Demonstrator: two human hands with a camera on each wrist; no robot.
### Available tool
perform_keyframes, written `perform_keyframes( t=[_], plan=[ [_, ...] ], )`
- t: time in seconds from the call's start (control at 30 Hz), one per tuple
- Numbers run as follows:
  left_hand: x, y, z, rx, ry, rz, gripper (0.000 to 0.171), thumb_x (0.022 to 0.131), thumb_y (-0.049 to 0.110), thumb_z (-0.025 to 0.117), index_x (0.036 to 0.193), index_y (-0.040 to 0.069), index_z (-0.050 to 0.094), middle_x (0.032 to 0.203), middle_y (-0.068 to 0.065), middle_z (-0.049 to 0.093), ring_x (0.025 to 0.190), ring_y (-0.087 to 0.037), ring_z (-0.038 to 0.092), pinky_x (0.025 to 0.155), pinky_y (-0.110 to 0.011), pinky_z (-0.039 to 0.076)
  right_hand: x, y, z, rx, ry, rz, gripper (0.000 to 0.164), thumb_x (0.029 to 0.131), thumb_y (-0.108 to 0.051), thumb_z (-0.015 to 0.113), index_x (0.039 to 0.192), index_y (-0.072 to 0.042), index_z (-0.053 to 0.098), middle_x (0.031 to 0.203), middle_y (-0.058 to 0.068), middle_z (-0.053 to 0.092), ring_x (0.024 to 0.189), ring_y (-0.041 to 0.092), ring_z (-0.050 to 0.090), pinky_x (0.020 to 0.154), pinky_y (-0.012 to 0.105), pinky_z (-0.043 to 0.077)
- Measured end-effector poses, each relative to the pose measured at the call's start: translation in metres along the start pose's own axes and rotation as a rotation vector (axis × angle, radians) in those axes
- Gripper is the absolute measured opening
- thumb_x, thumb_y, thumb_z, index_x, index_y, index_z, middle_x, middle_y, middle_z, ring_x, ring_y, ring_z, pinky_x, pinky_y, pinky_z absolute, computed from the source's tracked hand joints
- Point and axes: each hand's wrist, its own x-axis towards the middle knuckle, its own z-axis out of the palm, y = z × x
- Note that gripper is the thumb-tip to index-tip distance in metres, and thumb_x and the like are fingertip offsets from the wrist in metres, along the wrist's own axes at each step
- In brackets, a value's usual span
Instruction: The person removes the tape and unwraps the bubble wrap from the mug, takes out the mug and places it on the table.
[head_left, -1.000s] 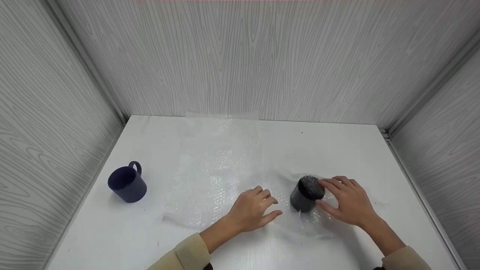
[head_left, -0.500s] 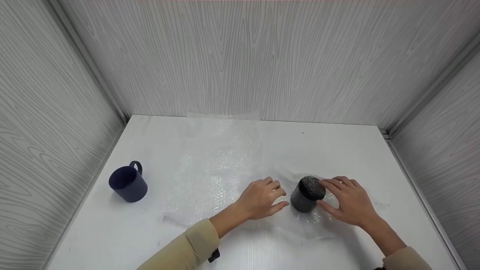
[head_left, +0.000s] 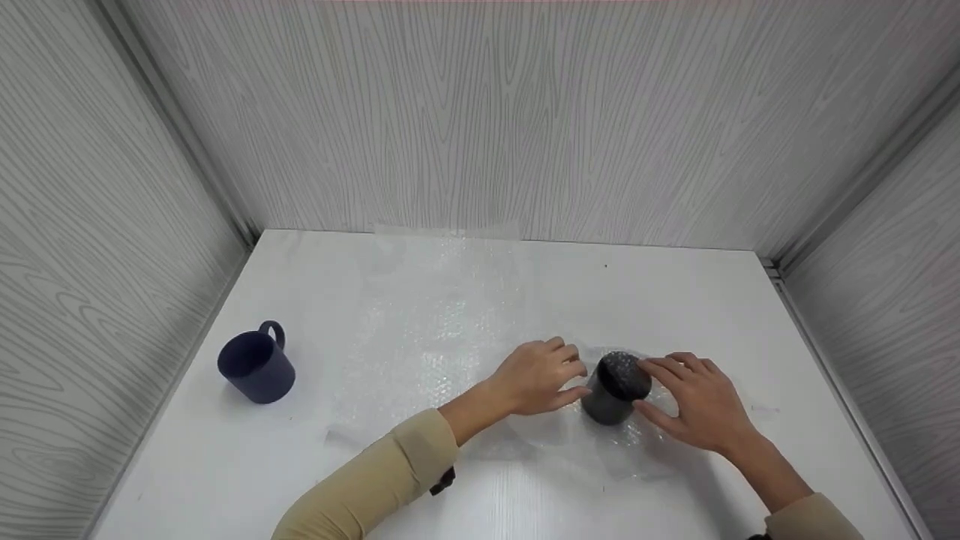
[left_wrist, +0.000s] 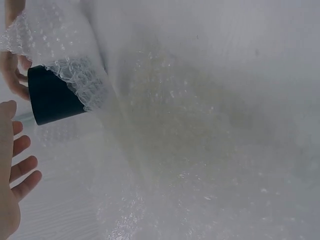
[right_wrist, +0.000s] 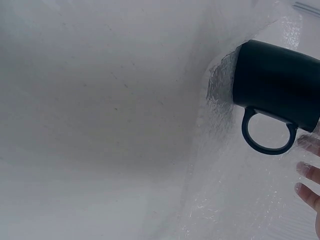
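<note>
A dark mug (head_left: 611, 397) stands on a sheet of bubble wrap (head_left: 442, 322), with part of the wrap drawn over its top. In the right wrist view the mug's ring handle (right_wrist: 270, 149) shows. My right hand (head_left: 697, 401) holds the mug near its wrapped top, thumb and fingers on its right side. My left hand (head_left: 540, 375) hovers just left of the mug, fingers loosely bent and holding nothing. In the left wrist view its fingers (left_wrist: 22, 167) are spread and apart from the mug (left_wrist: 52, 95).
A navy blue mug (head_left: 262, 375) stands at the left of the white table (head_left: 675, 300), its handle toward the back. The bubble wrap reaches the rear panel (head_left: 480, 120). Grey wood-grain panels enclose the left, back and right sides.
My left hand has moved right and slightly away from me, up to the wrapped mug. My right hand and both mugs have stayed in place.
</note>
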Motion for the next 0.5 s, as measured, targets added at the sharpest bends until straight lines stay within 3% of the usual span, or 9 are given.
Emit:
perform_keyframes(
  t=[0.23, 0.5],
  plan=[
    [0.013, -0.003, 0.004, -0.010, -0.056, 0.041, 0.036, 0.107, 0.053, 0.055, 0.114, 0.024, 0.076, 0.110, 0.007, 0.075, 0.098, -0.010, 0.071, 0.079, -0.021, 0.060, 0.000, 0.000, 0.001, 0.000, 0.000, 0.000, 0.062, 0.082, -0.049, 0.082, 0.132, -0.013, 0.072, 0.119, 0.007, 0.078, 0.111, 0.032, 0.068, 0.092, 0.055, 0.058],
    [0.024, -0.005, 0.012, -0.036, -0.085, 0.040, 0.038, 0.108, 0.054, 0.052, 0.121, 0.027, 0.074, 0.118, 0.006, 0.073, 0.107, -0.010, 0.070, 0.084, -0.023, 0.061, 0.000, -0.001, 0.001, -0.002, -0.018, 0.016, 0.062, 0.082, -0.049, 0.082, 0.133, -0.014, 0.072, 0.120, 0.008, 0.077, 0.113, 0.032, 0.068, 0.092, 0.055, 0.058]
  ],
)
